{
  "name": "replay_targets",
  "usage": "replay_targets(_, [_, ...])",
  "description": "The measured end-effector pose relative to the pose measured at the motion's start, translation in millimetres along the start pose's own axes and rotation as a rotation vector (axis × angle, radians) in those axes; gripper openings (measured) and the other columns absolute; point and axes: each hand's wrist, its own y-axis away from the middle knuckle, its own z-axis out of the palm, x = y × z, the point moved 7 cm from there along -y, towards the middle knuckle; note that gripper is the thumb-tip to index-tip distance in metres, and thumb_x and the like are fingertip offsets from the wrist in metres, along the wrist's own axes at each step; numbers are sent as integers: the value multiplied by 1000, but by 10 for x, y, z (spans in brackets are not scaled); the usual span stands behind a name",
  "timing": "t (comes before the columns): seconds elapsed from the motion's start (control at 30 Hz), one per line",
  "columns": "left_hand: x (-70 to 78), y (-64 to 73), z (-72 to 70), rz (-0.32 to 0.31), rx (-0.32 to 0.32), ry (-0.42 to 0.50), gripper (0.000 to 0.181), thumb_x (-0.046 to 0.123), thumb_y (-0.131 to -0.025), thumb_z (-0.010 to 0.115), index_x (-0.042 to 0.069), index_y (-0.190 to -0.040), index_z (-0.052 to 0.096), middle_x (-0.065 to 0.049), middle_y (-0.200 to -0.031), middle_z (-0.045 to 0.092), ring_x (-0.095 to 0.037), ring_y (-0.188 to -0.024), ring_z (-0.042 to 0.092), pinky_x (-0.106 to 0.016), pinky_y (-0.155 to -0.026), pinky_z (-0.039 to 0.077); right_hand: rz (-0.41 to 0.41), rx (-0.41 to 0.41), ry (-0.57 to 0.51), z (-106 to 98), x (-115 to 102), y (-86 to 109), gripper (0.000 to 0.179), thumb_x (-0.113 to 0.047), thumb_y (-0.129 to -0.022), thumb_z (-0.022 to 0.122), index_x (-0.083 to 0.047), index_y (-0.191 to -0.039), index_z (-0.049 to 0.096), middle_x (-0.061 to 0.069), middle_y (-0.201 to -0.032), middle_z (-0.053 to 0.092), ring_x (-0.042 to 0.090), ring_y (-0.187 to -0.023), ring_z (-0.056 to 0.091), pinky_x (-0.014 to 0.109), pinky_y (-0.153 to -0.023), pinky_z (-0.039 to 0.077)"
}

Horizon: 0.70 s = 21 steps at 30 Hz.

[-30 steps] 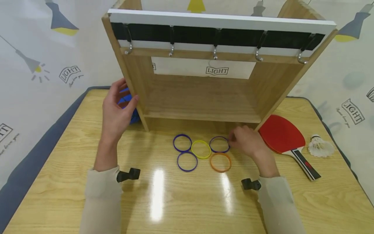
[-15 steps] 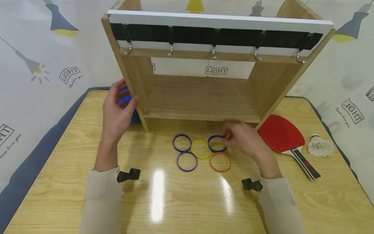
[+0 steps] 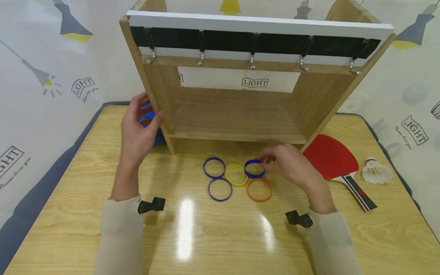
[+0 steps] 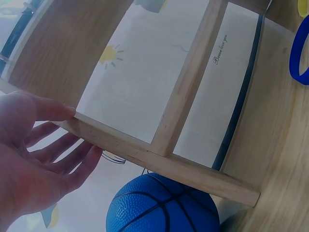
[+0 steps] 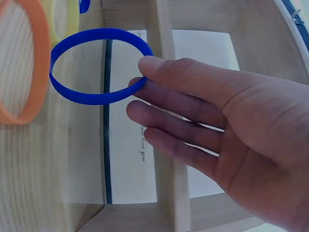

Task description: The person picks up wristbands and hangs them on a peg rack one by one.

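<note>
My right hand (image 3: 288,164) pinches a dark blue silicone wristband (image 5: 104,34) between thumb and index finger at its right side. The band is tipped up, and its other fingers extend loosely below in the right wrist view. Beside it on the tabletop lie a yellow wristband (image 3: 236,165), an orange wristband (image 3: 259,200), and two more blue-purple wristbands at the left, an upper wristband (image 3: 214,158) and a lower wristband (image 3: 220,200). My left hand (image 3: 135,133) holds the left side panel of a wooden rack (image 3: 237,114), thumb at the front edge, fingers on the outer side.
Several metal hooks line the rack's black-and-white front strip (image 3: 227,40). A blue basketball (image 4: 159,208) sits behind the left panel. At the right lie a red table tennis paddle (image 3: 331,156) and a shuttlecock (image 3: 376,172). A printed cloth hangs behind the table.
My right hand has moved slightly left to the upper right blue wristband, taken hold of its edge and tipped it up. My left hand stays on the rack.
</note>
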Motion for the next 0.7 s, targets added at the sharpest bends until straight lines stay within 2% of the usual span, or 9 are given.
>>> replay_targets(0.1, [-150,-34,-10,1,2,2,50,8,-93,66,11,-140,49,-7,-131,56,-23,-111,58,-31,-81,49,-20,30,29,-34,-51,6,15,-12,-84,78,-11,-100,76,-5,-88,71,13,-81,64,33,-71,53])
replay_targets(0.2, [-226,-50,-18,7,3,3,51,11,-93,67,14,-140,50,-4,-131,57,-21,-111,58,-31,-81,49,-24,44,52,-45,-72,7,15,-13,-84,79,-11,-99,76,-4,-89,71,13,-82,64,34,-71,53])
replay_targets(0.53, [-227,-56,-25,4,2,8,52,10,-92,67,14,-141,49,-5,-131,56,-21,-111,58,-31,-82,49,39,3,60,22,1,-8,17,-9,-82,79,-5,-99,76,-1,-86,71,14,-79,66,37,-72,54])
replay_targets(0.7, [-220,-54,-22,7,1,7,50,11,-93,67,14,-140,51,-4,-130,57,-21,-111,58,-31,-83,50,16,35,55,-5,-64,-13,13,-11,-83,79,-7,-96,77,-3,-85,71,13,-78,66,35,-70,54])
